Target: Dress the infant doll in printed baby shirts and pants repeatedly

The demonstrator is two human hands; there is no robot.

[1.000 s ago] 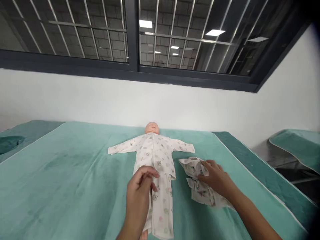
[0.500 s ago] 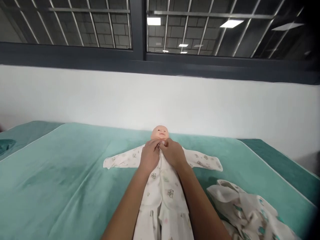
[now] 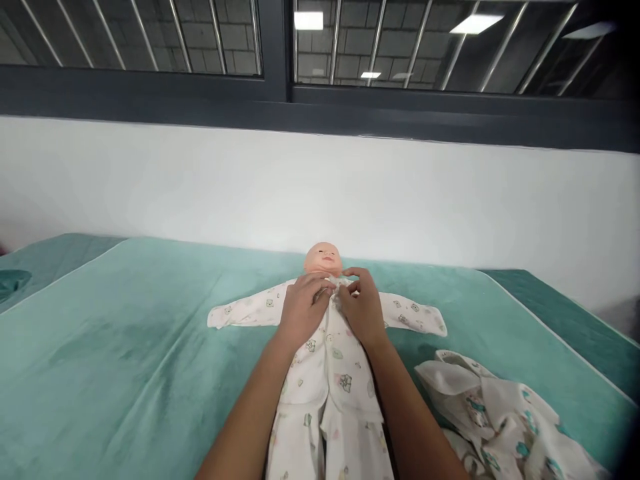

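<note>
A baby doll point(image 3: 324, 259) lies on its back with its head toward the wall. It wears a white printed baby shirt point(image 3: 345, 363), sleeves spread out to both sides, and matching pants point(image 3: 350, 447). At the top of the front opening, just below the doll's chin, my left hand point(image 3: 304, 307) is closed with its fingertips on the shirt's edge. Facing it, my right hand point(image 3: 363, 308) pinches the other edge near the collar, its index finger raised. The fingers partly hide the neckline. Below them the two front edges run down the middle of the chest.
A crumpled white cloth with green print point(image 3: 505, 413) lies at the right. Beneath everything is a green sheet point(image 3: 125, 347) over a bed or table. A white wall point(image 3: 320, 187) stands behind it, under a dark-framed barred window point(image 3: 280, 87).
My hands have drawn slightly apart at the collar, and my right index finger has lifted. More of the neckline shows. The view has tilted down a little.
</note>
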